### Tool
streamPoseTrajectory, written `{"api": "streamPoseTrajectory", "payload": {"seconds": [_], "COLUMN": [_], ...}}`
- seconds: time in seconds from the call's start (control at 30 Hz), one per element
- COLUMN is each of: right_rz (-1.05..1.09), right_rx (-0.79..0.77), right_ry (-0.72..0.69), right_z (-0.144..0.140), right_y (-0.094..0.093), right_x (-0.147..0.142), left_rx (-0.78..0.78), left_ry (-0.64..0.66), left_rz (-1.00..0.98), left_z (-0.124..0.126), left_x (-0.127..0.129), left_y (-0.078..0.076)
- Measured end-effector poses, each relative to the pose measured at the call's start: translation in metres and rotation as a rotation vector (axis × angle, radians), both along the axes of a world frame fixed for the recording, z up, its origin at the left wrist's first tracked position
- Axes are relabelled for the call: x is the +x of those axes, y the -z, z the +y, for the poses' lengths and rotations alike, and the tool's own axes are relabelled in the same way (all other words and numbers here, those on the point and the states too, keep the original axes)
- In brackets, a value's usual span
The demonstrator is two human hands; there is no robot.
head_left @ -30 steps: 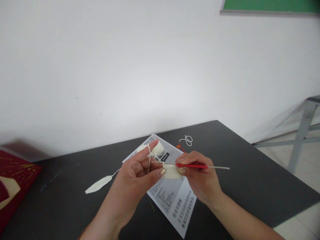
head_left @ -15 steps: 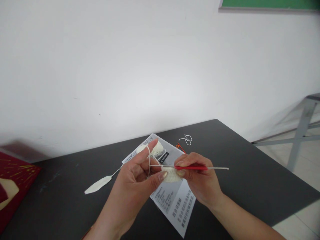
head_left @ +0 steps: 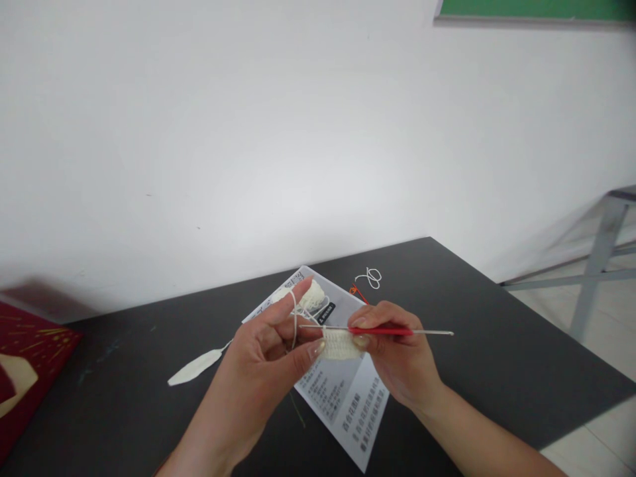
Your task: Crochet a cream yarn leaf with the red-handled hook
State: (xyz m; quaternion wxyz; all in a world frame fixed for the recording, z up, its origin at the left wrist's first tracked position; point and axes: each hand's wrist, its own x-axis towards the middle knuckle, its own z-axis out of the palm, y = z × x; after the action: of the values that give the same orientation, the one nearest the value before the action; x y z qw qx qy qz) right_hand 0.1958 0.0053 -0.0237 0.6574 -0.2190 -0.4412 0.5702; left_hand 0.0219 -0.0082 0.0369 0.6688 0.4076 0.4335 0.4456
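My left hand pinches a small cream crocheted piece between thumb and fingers, with cream yarn looped over its raised forefinger. My right hand grips a crochet hook with a red handle; its metal tip points left into the piece. Both hands hover above a printed instruction sheet on the black table. A small ball of cream yarn lies on the sheet behind my left forefinger.
A flat cream crocheted leaf shape lies left of my hands, tied to a strand. A loose white thread and an orange scrap lie beyond the sheet. A red box sits at the table's left edge. A white wall stands behind.
The hook's tip has slid slightly back and forth through the cream piece, and my left forefinger with the yarn has shifted a little. Both hands stay in the same place.
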Motion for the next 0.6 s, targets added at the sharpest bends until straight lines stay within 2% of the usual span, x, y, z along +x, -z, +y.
{"api": "streamPoseTrajectory", "payload": {"seconds": [0.37, 0.6], "right_rz": [-0.005, 0.001], "right_rx": [-0.030, -0.049], "right_ry": [0.006, 0.030], "right_z": [0.0005, 0.0016], "right_y": [0.0016, 0.0015], "right_x": [0.0005, 0.0006], "left_rx": [0.009, 0.052], "left_ry": [0.054, 0.076], "left_rz": [0.070, 0.077], "left_z": [0.0028, 0.0016], "left_x": [-0.0046, 0.0020], "left_y": [-0.0038, 0.0011]}}
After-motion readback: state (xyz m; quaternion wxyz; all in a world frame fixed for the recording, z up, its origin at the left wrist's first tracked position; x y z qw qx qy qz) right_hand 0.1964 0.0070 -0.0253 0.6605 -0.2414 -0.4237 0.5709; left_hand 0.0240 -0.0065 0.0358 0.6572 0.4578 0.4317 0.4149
